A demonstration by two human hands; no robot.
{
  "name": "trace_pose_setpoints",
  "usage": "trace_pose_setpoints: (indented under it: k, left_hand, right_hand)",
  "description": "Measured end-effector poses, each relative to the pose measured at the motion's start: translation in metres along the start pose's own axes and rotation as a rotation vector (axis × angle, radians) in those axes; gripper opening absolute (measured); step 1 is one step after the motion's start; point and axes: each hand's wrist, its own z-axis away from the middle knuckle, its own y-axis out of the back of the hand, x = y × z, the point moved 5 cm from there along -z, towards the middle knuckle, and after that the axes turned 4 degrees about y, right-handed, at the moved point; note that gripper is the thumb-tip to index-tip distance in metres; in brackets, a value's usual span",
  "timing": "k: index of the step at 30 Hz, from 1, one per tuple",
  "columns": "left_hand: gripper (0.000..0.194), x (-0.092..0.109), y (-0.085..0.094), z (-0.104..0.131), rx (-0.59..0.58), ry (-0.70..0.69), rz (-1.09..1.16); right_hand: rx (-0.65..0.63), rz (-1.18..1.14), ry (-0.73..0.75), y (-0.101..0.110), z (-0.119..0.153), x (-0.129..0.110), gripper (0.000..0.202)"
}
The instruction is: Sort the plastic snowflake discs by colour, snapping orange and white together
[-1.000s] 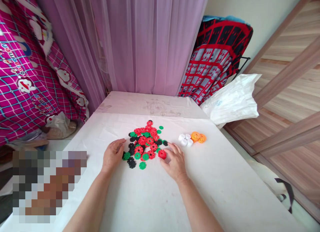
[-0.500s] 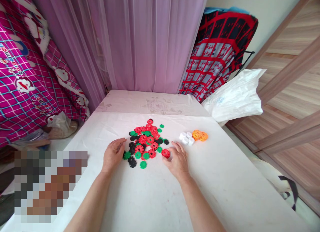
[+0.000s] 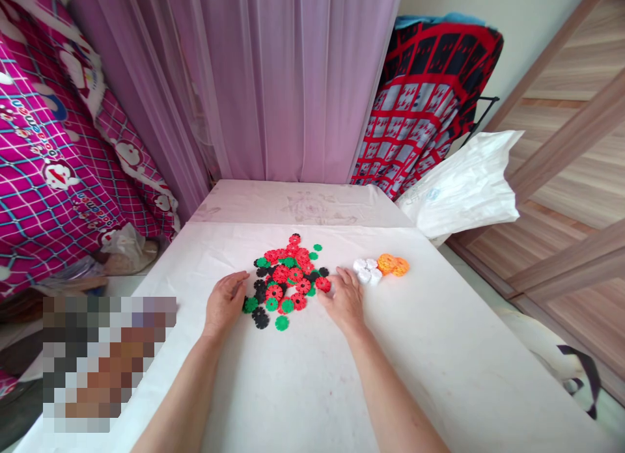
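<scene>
Red, green and black notched plastic discs lie in a loose pile on the white-covered table. My left hand rests at the pile's left edge, fingers loosely bent and nothing visible in them, close to a green disc. On the opposite side, my right hand has its thumb and fingers apart beside a red disc, which they seem to touch. That disc lies against the pile's right edge, next to a black one. A green disc lies at the near edge.
Right of the pile sit small groups of white discs and orange discs. A white plastic bag stands at the table's right edge. Purple curtains hang behind, and a pink patterned cloth hangs at left.
My right hand has moved slightly away from me, and the red disc beside it has slid up against the pile. My left hand has stayed at the left edge.
</scene>
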Motion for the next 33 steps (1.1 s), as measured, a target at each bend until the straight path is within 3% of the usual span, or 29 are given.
trace_pose_setpoints:
  k: [15,27,33]
  left_hand:
    - [0.035,0.001,0.000,0.000,-0.009,-0.014,-0.010]
    - [0.038,0.000,-0.002,0.001,-0.011,-0.003,-0.019]
    - [0.037,-0.002,-0.007,-0.002,-0.007,-0.018,-0.035]
  right_hand:
    - [-0.024,-0.006,-0.017,0.002,0.000,-0.003,0.022]
    - [0.069,0.020,-0.060,0.004,-0.005,0.004,0.016]
    - [0.009,0.027,-0.076,0.000,-0.017,0.000,0.020]
